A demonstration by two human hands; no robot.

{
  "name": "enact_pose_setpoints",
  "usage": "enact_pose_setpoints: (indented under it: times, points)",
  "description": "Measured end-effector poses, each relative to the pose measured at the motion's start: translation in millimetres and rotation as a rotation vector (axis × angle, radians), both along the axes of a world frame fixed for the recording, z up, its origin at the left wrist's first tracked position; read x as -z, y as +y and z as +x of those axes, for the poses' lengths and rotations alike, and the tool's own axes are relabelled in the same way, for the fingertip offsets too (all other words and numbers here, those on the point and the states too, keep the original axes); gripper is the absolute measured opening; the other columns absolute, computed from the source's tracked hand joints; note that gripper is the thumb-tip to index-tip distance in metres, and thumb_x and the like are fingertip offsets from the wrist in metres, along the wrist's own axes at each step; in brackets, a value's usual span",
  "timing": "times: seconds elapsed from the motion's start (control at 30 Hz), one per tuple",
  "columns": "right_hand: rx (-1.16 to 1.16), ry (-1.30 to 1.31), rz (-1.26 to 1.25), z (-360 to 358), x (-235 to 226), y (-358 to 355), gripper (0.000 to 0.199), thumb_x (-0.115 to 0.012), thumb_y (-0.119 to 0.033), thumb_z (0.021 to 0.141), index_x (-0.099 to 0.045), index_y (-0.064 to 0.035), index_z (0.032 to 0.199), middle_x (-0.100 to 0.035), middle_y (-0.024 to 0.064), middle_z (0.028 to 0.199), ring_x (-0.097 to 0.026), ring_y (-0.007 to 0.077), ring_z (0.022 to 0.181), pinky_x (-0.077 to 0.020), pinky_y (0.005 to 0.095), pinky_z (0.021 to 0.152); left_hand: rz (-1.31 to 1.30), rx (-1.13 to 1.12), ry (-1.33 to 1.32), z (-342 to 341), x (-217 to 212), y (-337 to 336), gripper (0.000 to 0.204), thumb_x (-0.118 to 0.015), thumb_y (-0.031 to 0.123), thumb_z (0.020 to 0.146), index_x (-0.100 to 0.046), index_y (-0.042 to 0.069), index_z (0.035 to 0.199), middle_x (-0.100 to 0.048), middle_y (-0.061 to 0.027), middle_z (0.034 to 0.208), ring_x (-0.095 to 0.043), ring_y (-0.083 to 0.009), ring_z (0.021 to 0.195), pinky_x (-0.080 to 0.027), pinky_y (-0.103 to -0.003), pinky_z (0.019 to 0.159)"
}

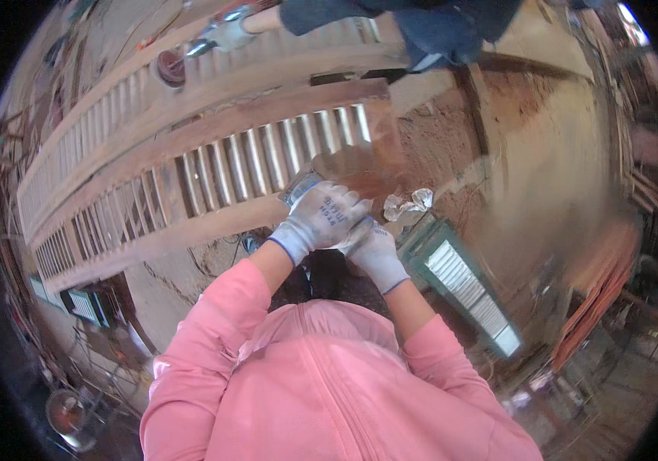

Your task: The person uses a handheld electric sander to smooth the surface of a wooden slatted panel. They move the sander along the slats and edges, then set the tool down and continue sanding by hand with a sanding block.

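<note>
Both my hands wear pale work gloves and meet in front of my body, at the near edge of a brown wooden louvered shutter [225, 219]. My left hand [323, 215] has its fingers curled over the shutter's near right corner area. A small flat grey piece [300, 187] shows beside its wrist-side edge; its kind is unclear. My right hand [373, 250] is closed, tucked against the left one's fingertips. Whatever lies between the fingers is hidden. A crumpled whitish scrap [408, 204] lies just right of the hands.
Across from me, a person in dark clothes holds a power sander [203, 48] with a reddish disc [171, 68] over a second louvered shutter [98, 123]. A green-framed shutter [463, 284] stands at right. Reddish boards [598, 288] lean farther right. A bucket [68, 415] sits lower left.
</note>
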State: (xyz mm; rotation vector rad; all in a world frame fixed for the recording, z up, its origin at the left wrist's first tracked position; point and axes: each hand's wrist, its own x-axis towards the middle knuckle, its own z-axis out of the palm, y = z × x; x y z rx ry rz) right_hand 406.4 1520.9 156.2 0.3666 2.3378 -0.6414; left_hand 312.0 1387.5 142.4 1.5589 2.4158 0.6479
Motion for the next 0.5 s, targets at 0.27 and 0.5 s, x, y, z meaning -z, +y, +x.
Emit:
enact_pose_setpoints:
  times: [0.27,0.5]
  points:
    - [0.347,0.068,-0.074,30,7,58,0.050,-0.066,-0.046,0.092,-0.069,-0.0087,0.124,-0.072,0.0194,0.125,-0.069,0.0366,0.117,-0.0557,0.0473,0.096,0.149,0.254,0.070,-17,-6,93,0.023,-0.073,0.036,0.083,-0.072,0.014,0.090,-0.071,-0.0062,0.081,-0.072,-0.0273,0.079,-0.057,-0.041,0.075]
    - [0.663,0.148,-0.372,24,19,60,0.082,-0.072,-0.040,0.086,-0.040,-0.0063,0.154,-0.065,0.0292,0.135,-0.063,0.0446,0.125,-0.0511,0.0490,0.105,0.040,0.515,0.041,-59,-9,125,0.033,-0.074,0.032,0.078,-0.074,0.011,0.104,-0.073,-0.0103,0.094,-0.071,-0.0306,0.092,-0.056,-0.046,0.086]
